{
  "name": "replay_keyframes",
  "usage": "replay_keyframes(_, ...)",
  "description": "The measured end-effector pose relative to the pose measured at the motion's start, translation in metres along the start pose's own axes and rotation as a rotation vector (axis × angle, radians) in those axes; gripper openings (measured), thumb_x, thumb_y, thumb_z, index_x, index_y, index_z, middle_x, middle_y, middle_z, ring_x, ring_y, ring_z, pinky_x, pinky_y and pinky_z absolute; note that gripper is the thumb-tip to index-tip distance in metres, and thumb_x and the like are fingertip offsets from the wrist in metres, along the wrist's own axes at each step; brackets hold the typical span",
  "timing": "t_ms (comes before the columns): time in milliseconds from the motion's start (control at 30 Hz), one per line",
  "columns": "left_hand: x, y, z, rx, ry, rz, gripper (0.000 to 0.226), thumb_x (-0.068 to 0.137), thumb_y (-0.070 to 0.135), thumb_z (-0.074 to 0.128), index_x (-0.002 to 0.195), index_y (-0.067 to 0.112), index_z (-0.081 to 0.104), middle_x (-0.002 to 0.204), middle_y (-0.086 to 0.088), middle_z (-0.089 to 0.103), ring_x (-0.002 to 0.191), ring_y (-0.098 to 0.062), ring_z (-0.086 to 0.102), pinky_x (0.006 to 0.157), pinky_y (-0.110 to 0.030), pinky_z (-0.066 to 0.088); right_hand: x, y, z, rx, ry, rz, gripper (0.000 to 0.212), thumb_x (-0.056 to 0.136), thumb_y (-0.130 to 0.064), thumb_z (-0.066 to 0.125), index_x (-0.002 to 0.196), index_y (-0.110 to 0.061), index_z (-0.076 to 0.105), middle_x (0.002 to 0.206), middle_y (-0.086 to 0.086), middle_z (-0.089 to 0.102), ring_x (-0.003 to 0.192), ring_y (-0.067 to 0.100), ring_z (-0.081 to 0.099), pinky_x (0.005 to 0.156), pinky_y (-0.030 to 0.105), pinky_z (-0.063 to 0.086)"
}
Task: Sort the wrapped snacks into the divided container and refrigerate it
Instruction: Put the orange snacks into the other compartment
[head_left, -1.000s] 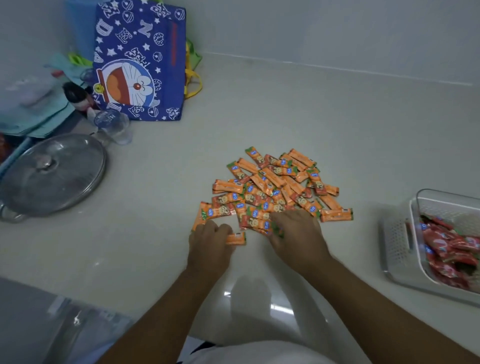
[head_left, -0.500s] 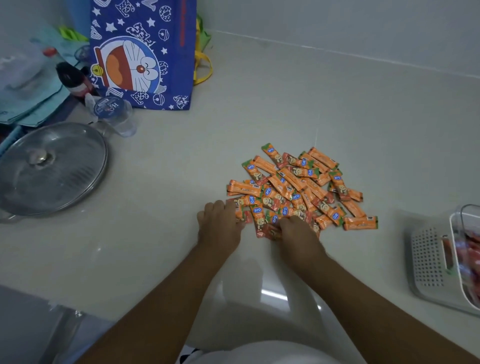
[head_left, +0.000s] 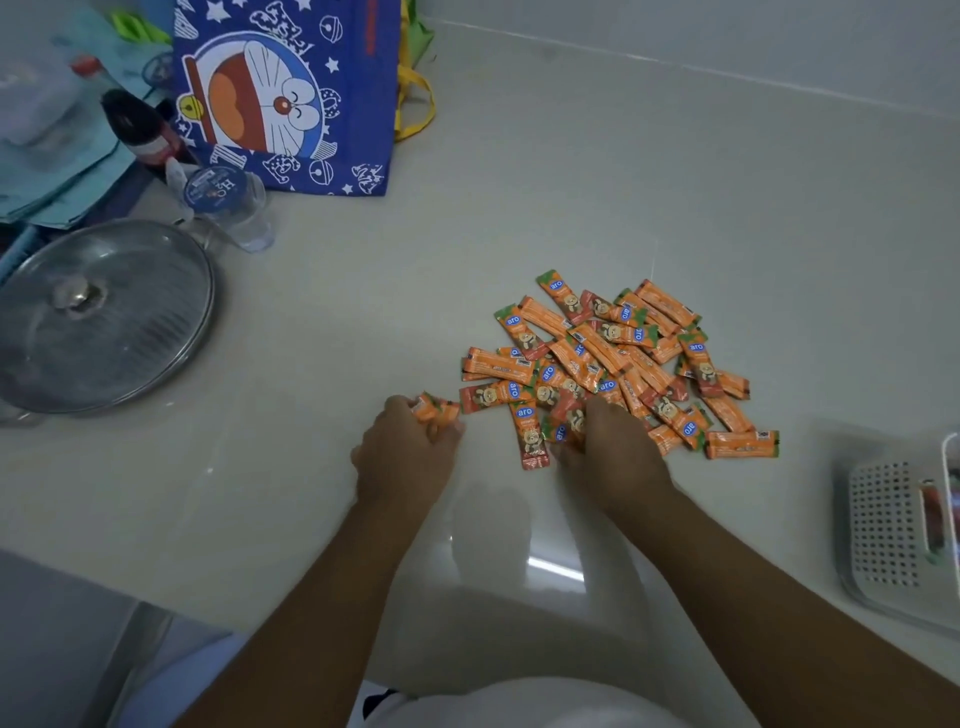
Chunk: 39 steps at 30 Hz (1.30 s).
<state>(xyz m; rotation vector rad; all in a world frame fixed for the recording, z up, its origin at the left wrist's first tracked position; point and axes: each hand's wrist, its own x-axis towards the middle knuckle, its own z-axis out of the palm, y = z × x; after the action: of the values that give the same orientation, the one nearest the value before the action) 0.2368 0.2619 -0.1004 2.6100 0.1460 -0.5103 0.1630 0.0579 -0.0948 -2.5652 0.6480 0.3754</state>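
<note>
Item, orange snack sachets (head_left: 613, 364): loose pile on the pale countertop (head_left: 571, 182), many overlapping, some face down.

Item, your left hand (head_left: 405, 452): fist closed on a small bunch of sachets (head_left: 435, 408), their ends poking out past the thumb side. Pile lay just to the right of that grip, apart from it by a strip of bare counter.

Item, your right hand (head_left: 613, 447): fingers curled down into the near edge of the pile, touching several sachets. Whether any were actually pinched could not be told; the fingertips were hidden under the hand.

Item, divided container (head_left: 883, 530): white perforated wall only, at the frame edge, well to the right of your right-hand grip. Red wrappers showed faintly inside; compartments could not be made out.

Item, sundries beyond your left grip, up and to the left: glass pot lid (head_left: 98, 317), clear water cup (head_left: 228, 205), blue cartoon bag (head_left: 280, 98).

Step in hand, as judged: gathering sachets into handfuls; most of the pile was not yet sorted, and refrigeration was some way off.

Next move, as judged, called for you to close the right hand on a bundle, keep both fists tight against slippery wrappers, and carry rightward to the container, dropping orange apart from red.
</note>
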Motion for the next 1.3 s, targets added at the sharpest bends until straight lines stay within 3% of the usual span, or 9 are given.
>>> replay_keyframes(100,0.003,0.0,0.006,0.127,-0.047,0.049,0.04,0.093,0.045,0.064,0.115,0.012,0.061,0.115,-0.011,0.065,0.112,-0.036,0.061,0.091,-0.044,0.05,0.003,0.0,0.002,0.008,-0.013,-0.009,0.047,0.089,-0.041,0.069,0.119,-0.007,0.056,0.119,0.014,0.057,0.11,0.032,0.056,0.086,0.04,0.05)
replay_keyframes(300,0.0,0.004,-0.001,-0.012,-0.067,0.207,0.016,0.096,0.013,0.056,0.104,0.02,0.045,0.095,-0.007,0.062,0.097,-0.039,0.063,0.082,-0.046,0.05,0.004,-0.014,0.009,0.157,0.054,0.051,0.036,0.095,-0.054,0.05,0.101,-0.02,0.041,0.087,0.007,0.063,0.086,0.036,0.064,0.066,0.038,0.048)
replay_keyframes(467,0.023,0.029,-0.006,-0.083,-0.011,0.379,0.036,0.084,0.021,0.069,0.117,0.022,0.053,0.104,-0.002,0.068,0.104,-0.033,0.062,0.092,-0.045,0.046,0.009,-0.026,0.024,-0.058,0.025,0.081,0.066,0.075,-0.077,0.057,0.114,-0.024,0.05,0.112,0.011,0.061,0.114,0.034,0.053,0.091,0.046,0.04)
replay_keyframes(600,0.052,0.052,0.005,0.21,-0.113,0.519,0.072,0.071,0.043,0.083,0.135,0.034,0.052,0.121,0.001,0.061,0.118,-0.028,0.053,0.095,-0.044,0.036,0.009,-0.022,0.021,-0.119,0.035,0.011,0.042,0.084,-0.059,0.058,0.103,-0.022,0.063,0.099,0.008,0.067,0.114,0.033,0.053,0.097,0.046,0.038)
replay_keyframes(667,0.062,0.055,0.012,0.305,-0.168,0.515,0.075,0.066,0.052,0.086,0.132,0.034,0.054,0.118,-0.001,0.059,0.118,-0.028,0.052,0.093,-0.043,0.036,0.007,-0.018,0.012,-0.013,0.029,-0.027,0.034,0.087,-0.048,0.059,0.1,-0.017,0.067,0.09,0.009,0.069,0.097,0.032,0.062,0.079,0.035,0.047)
replay_keyframes(767,0.065,0.051,0.018,0.312,-0.118,0.547,0.054,0.073,0.052,0.081,0.115,0.026,0.06,0.11,-0.003,0.06,0.112,-0.029,0.053,0.088,-0.042,0.036,0.004,-0.007,-0.002,0.231,0.018,-0.015,0.018,0.089,-0.031,0.062,0.096,-0.014,0.065,0.084,0.004,0.065,0.081,0.027,0.062,0.06,0.027,0.036)
replay_keyframes(933,0.052,0.034,0.015,0.271,-0.057,0.556,0.023,0.091,0.039,0.065,0.099,0.019,0.058,0.106,-0.005,0.055,0.104,-0.03,0.051,0.08,-0.04,0.034,0.018,-0.003,-0.012,0.433,-0.01,0.042,0.025,0.094,-0.016,0.056,0.118,-0.02,0.055,0.099,-0.009,0.056,0.091,0.013,0.052,0.069,0.025,0.039)
replay_keyframes(1167,0.037,0.019,-0.002,0.069,-0.006,0.459,0.02,0.09,0.018,0.063,0.108,0.017,0.055,0.095,-0.007,0.069,0.09,-0.037,0.062,0.075,-0.039,0.042,0.042,-0.022,-0.003,0.125,-0.078,-0.088,0.057,0.079,-0.026,0.078,0.131,-0.016,0.057,0.126,0.009,0.06,0.12,0.029,0.054,0.099,0.039,0.046)
replay_keyframes(1300,0.037,0.023,0.001,-0.082,0.024,0.395,0.019,0.091,0.019,0.064,0.107,0.017,0.054,0.089,0.0,0.064,0.088,-0.033,0.064,0.076,-0.041,0.049,0.043,-0.023,-0.001,0.065,-0.03,-0.126,0.035,0.083,-0.026,0.075,0.112,-0.009,0.065,0.117,0.014,0.058,0.111,0.031,0.055,0.093,0.036,0.047)
